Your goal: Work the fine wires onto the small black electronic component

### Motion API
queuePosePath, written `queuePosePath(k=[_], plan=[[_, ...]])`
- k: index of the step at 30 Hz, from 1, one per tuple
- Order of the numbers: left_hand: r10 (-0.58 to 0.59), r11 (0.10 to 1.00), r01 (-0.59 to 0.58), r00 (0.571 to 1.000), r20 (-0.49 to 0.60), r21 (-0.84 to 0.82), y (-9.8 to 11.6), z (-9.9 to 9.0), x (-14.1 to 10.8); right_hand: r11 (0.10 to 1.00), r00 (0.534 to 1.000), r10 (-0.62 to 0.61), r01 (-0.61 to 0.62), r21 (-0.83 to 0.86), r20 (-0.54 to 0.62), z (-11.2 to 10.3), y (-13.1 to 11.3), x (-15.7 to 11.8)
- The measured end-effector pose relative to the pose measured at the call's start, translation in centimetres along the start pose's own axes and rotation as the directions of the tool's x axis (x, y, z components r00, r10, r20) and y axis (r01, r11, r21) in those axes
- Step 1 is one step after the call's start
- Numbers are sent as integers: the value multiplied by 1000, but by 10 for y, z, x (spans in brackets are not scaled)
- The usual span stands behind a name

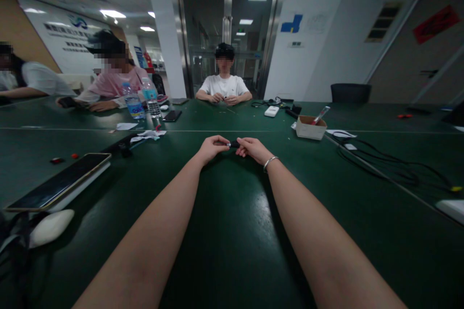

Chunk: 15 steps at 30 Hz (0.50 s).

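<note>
Both my hands meet over the dark green table (232, 231), near its middle seam. Between them is a small black object (235, 144) with a silvery end, too small to name for sure. My left hand (213, 147) pinches the silvery end between thumb and fingers. The black part sits in the closed fingers of my right hand (253, 148), thumb on top. A silver bangle (270, 163) circles my right wrist. Much of the object is hidden by my fingers.
At left lie a phone on a white box (60, 183) and a white mouse-like object (52, 228). Water bottles (151, 99) stand farther back. To the right are a small cardboard box (311, 128) and black cables (384, 157). Several people sit around the table, one directly opposite.
</note>
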<state>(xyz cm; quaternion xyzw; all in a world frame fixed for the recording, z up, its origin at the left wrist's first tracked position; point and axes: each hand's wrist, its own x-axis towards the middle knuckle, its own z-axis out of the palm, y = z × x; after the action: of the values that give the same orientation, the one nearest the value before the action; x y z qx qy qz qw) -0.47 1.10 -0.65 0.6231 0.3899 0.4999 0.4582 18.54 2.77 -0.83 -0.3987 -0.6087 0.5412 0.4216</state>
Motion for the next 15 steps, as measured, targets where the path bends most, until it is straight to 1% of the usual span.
queuePosePath(k=[3, 7, 9, 13, 15], plan=[[7, 1000, -7, 1000, -10, 5, 0, 0, 0, 1000, 1000, 0, 0, -11, -1, 0, -1, -1], [14, 1000, -13, 999, -50, 22, -3, -2, 2, 991, 996, -76, 71, 115, 46, -2, -6, -8], [10, 1000, -9, 998, -54, 26, -4, -2, 2, 987, 996, -83, 77, 140, 35, -2, -8, -9], [-15, 1000, 15, 999, -31, -1, -2, -1, 1, 1000, 999, -11, 10, 28, 35, 2, -9, -6], [-41, 999, 40, 999, -29, -25, 0, 0, 0, 1000, 999, -10, 11, -16, 53, 2, -8, -5]])
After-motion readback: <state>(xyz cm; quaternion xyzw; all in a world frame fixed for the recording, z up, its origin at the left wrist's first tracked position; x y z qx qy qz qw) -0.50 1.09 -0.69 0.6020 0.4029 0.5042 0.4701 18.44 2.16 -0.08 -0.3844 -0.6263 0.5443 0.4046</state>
